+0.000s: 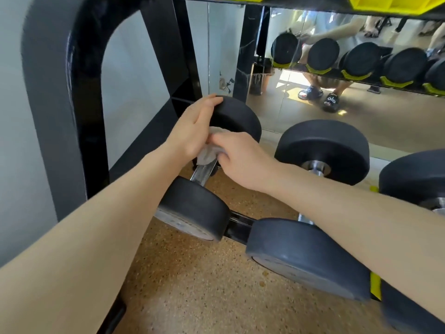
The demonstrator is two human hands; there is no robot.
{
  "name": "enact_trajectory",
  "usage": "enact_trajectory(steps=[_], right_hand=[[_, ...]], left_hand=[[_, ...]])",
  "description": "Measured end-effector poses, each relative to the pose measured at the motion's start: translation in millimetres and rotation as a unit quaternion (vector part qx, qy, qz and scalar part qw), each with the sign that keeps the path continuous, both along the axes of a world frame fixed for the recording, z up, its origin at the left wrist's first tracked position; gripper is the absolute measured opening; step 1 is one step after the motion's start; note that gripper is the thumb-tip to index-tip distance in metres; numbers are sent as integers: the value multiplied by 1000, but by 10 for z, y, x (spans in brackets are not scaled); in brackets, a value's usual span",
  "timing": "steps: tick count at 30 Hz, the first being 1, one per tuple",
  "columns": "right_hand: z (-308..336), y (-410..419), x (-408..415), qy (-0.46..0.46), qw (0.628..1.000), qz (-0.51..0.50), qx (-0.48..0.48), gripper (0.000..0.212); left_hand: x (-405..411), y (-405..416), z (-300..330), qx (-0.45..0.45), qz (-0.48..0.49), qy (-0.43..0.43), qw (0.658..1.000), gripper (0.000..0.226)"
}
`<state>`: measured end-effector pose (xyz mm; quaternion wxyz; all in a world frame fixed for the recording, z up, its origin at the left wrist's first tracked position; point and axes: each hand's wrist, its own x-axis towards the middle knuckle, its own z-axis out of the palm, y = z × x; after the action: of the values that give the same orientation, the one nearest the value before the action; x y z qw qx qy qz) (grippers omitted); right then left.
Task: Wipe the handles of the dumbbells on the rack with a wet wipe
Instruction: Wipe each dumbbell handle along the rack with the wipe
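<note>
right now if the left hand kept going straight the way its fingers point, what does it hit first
The left hand already rests its fingertips on the far head of the leftmost dumbbell; beyond it probably the mirror, though depth is unclear.

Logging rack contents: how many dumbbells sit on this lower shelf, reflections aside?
3: the leftmost dumbbell under both hands, the middle dumbbell, and the right dumbbell cut off by the frame edge. More may lie beyond.

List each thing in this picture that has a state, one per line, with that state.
Left hand: fingers straight, resting on the far head of the leftmost dumbbell.
Right hand: curled round the wipe on the handle.
Wipe: crumpled, wrapped on the handle.
Handle: partly covered, near end bare.
Leftmost dumbbell: lying on the rack.
Second dumbbell: lying on the rack, untouched.
</note>
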<state>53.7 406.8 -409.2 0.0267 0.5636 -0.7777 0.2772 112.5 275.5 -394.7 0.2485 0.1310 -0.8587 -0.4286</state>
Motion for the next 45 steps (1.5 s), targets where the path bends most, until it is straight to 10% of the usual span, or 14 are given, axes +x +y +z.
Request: enact_trajectory(steps=[15,17,19,22,28,32,38,45], right_hand=[[-342,-10,-272,-102,975,-193,40,31],[-406,0,-305,-410,880,-237,9,36],[-377,-62,-311,-676,699,-219,-81,38],[-251,-157,-240,-746,630,-183,-112,34],[-100,-84,-276,-587,776,-183,-141,24],[-123,-188,-158,-158,984,-15,-80,32],[-300,-194,-236,49,998,-24,18,34],[-147,-99,-213,53,993,-83,-66,32]], left_hand=[[-64,-32,-98,-62,72,-21,995,51],[-88,-33,-109,-24,75,-19,997,51],[-118,-38,-118,-2,75,-19,997,51],[-140,-53,-127,19,80,-22,996,51],[-150,-52,-118,73,80,-22,994,53],[-149,-63,-111,91,83,-14,992,53],[-104,-40,-82,84,81,-24,993,54],[-101,-54,-95,91,80,-13,993,53]])
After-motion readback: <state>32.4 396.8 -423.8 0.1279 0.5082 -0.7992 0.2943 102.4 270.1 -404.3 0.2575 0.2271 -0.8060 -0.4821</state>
